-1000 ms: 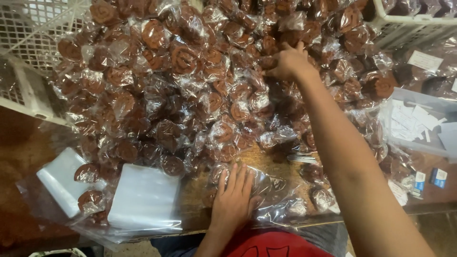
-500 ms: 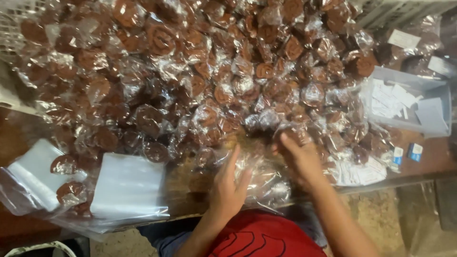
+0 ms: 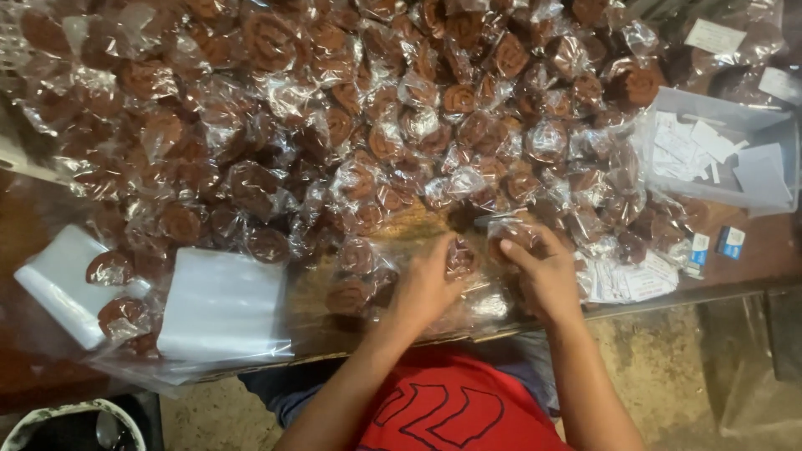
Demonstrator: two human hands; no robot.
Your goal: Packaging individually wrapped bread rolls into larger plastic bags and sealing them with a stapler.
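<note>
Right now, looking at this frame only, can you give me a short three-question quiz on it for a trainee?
1. True or false: both hands are at the near edge of the table, by the pile of wrapped brown rolls.
2. What does the right hand touch? A) a wrapped roll B) the clear box of paper slips C) the stack of clear bags
3. On which side of the left hand does that stack of clear bags lie in the picture?

Key
1. True.
2. A.
3. The picture's left, apart from the hand.
</note>
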